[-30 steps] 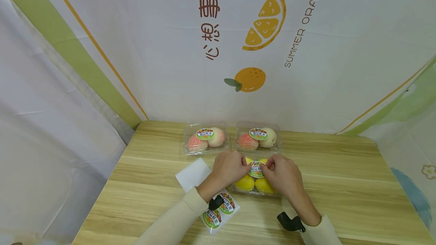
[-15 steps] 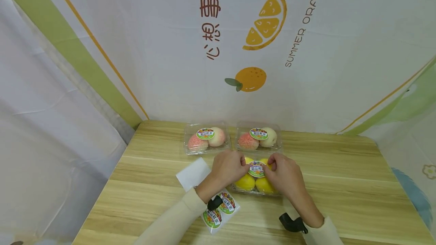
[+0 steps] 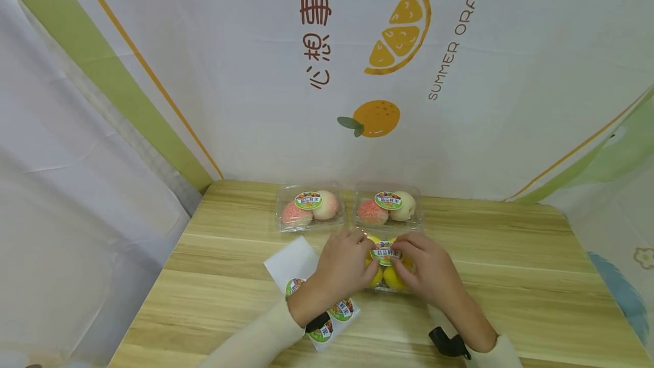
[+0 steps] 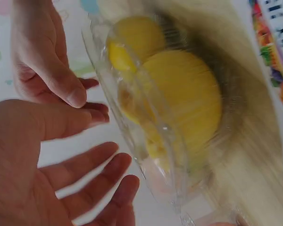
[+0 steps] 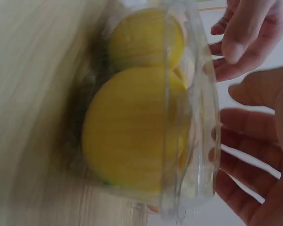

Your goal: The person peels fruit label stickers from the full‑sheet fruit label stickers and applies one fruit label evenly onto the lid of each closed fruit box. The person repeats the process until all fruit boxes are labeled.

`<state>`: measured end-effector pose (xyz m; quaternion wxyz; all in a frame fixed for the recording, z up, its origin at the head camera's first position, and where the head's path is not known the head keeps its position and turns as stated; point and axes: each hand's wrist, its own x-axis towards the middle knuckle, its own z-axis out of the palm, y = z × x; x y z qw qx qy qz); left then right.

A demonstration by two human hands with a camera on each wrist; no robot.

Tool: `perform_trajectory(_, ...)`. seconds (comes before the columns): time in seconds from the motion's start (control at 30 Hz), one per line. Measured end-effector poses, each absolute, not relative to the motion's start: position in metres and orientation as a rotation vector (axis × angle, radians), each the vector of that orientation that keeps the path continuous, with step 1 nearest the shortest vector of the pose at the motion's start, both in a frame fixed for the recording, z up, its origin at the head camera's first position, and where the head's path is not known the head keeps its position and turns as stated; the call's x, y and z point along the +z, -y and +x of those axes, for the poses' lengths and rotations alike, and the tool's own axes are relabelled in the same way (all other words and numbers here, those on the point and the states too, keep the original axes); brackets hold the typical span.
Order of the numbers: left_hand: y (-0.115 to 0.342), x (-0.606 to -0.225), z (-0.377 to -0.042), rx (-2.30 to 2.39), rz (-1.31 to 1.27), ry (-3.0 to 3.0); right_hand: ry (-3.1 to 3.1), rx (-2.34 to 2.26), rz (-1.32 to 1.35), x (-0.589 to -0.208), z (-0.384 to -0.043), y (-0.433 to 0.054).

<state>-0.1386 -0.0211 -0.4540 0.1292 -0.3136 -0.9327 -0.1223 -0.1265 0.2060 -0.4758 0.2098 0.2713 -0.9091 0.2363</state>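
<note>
A clear plastic box (image 5: 167, 197) with several yellow fruits (image 5: 137, 129) inside sits on the table, an oval fruit label (image 3: 385, 253) on its lid. From the left, my left hand (image 3: 343, 263) reaches over the lid, fingers loosely spread, fingertips at the label's edge. My right hand (image 3: 431, 266) mirrors it from the right, its thumb and fingers apart near the label's other edge. The right wrist view has the right hand's fingertips (image 5: 225, 134) right at the lid. Both hands cover the box's sides in the head view.
Behind stand two clear boxes of peach-like fruit, the left box (image 3: 311, 227) and the right box (image 3: 388, 228), each with an oval label. A white sticker sheet (image 3: 291, 260) bearing several labels lies partly under the left forearm. A printed curtain (image 3: 255, 101) hangs behind the wooden table (image 3: 214, 277).
My fingers have gone from pinching the label's two edges to spreading loosely over the lid. The label now lies on the lid, and the left wrist has shifted slightly, uncovering another sticker.
</note>
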Motion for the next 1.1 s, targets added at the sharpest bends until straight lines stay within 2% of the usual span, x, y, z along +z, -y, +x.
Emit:
perform_trajectory(0.17, 0.026, -0.453, -0.130, -0.205, -1.073, 2.772, 2.461, 0.558, 0.937, -0.480, -0.121, -0.213)
perform_trajectory(0.4, 0.033, -0.457, -0.124, -0.135, -1.230, 2.723, 2.488, 0.460, 1.002, -0.486, -0.116, -0.216)
perform_trajectory(1.1, 0.038, -0.463, -0.127, -0.056, -1.285, 2.724, 2.523, 0.428, 1.008, -0.489, -0.115, -0.219)
